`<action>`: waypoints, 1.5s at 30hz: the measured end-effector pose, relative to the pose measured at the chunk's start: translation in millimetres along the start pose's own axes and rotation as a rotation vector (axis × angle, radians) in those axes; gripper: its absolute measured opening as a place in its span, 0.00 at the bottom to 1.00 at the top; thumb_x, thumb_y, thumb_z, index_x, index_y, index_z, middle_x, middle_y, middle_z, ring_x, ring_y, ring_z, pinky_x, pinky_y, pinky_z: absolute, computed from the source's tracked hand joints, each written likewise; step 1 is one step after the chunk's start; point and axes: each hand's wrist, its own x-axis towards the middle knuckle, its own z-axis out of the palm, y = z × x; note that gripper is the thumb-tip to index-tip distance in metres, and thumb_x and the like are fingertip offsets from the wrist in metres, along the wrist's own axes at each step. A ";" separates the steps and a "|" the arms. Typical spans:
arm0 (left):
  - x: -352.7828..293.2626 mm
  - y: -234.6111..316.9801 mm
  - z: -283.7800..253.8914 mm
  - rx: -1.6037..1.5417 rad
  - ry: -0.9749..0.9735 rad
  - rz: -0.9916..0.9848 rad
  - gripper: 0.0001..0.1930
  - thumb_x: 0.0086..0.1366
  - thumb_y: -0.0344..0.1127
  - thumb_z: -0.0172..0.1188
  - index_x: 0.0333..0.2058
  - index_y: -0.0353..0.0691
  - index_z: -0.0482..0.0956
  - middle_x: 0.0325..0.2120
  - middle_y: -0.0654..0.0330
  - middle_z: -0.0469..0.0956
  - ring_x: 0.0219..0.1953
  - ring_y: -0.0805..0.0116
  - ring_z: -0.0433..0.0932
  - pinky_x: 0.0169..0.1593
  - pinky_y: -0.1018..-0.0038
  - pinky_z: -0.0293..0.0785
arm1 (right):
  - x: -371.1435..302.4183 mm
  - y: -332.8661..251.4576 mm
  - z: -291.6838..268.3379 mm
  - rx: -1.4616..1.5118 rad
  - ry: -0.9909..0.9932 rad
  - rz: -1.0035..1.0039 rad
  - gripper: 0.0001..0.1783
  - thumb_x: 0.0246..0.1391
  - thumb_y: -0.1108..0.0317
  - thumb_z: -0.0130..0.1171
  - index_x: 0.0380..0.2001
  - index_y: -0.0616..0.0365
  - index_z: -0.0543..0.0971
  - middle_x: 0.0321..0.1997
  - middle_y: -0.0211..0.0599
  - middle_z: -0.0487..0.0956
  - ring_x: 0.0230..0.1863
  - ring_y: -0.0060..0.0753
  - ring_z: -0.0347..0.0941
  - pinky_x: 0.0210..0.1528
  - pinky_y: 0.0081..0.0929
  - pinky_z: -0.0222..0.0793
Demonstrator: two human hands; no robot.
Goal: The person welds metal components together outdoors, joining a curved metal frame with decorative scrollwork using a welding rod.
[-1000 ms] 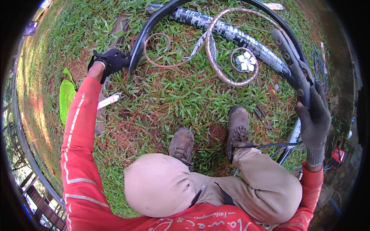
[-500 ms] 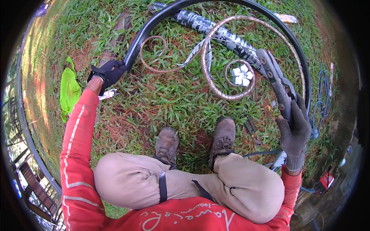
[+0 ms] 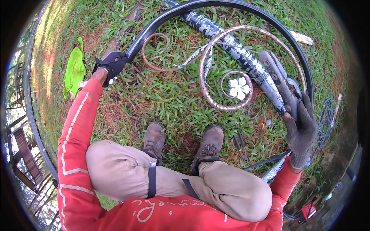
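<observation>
Two gloved hands, set wide apart, hold a curved black tube [image 3: 208, 3] and a dark metal tool [image 3: 271, 67] over the grass [image 3: 173, 100].
The left hand [image 3: 111, 66], in a black glove, is closed around the tube's near end; the tube arches from there across the top and down the right side. The right hand [image 3: 302, 129], in a grey knit glove, is clamped on the lower end of the tool, beside the tube; whether it also touches the tube, I cannot tell. Inside the arch lie a coppery scroll [image 3: 201, 71] with a white flower [image 3: 239, 88] in its small curl, and a mottled black-and-white pipe [image 3: 246, 57] passing beneath. Pliers [image 3: 241, 148] rest beside a boot [image 3: 208, 144]; a bright green cloth [image 3: 75, 69] lies at left.
</observation>
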 end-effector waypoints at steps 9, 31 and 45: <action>6.8 -15.7 12.1 -0.164 0.075 0.024 0.17 0.76 0.48 0.59 0.52 0.44 0.88 0.26 0.71 0.79 0.29 0.77 0.74 0.36 0.73 0.70 | -10.0 19.2 7.0 0.073 0.031 -0.025 0.25 0.59 0.66 0.76 0.54 0.71 0.85 0.69 0.67 0.80 0.68 0.57 0.81 0.66 0.42 0.75; 7.2 -13.9 10.2 -0.173 0.031 -0.043 0.20 0.76 0.48 0.61 0.55 0.42 0.88 0.34 0.69 0.84 0.37 0.77 0.79 0.43 0.73 0.76 | -14.3 22.4 16.0 0.040 -0.015 -0.035 0.31 0.62 0.61 0.77 0.62 0.71 0.83 0.72 0.66 0.78 0.70 0.57 0.80 0.68 0.42 0.75; 15.7 -31.3 7.0 0.031 0.097 0.029 0.17 0.76 0.48 0.60 0.50 0.43 0.89 0.29 0.70 0.81 0.32 0.76 0.75 0.38 0.72 0.72 | -14.9 21.1 18.5 0.130 -0.063 0.033 0.29 0.64 0.68 0.75 0.62 0.75 0.81 0.76 0.63 0.75 0.78 0.54 0.71 0.76 0.44 0.65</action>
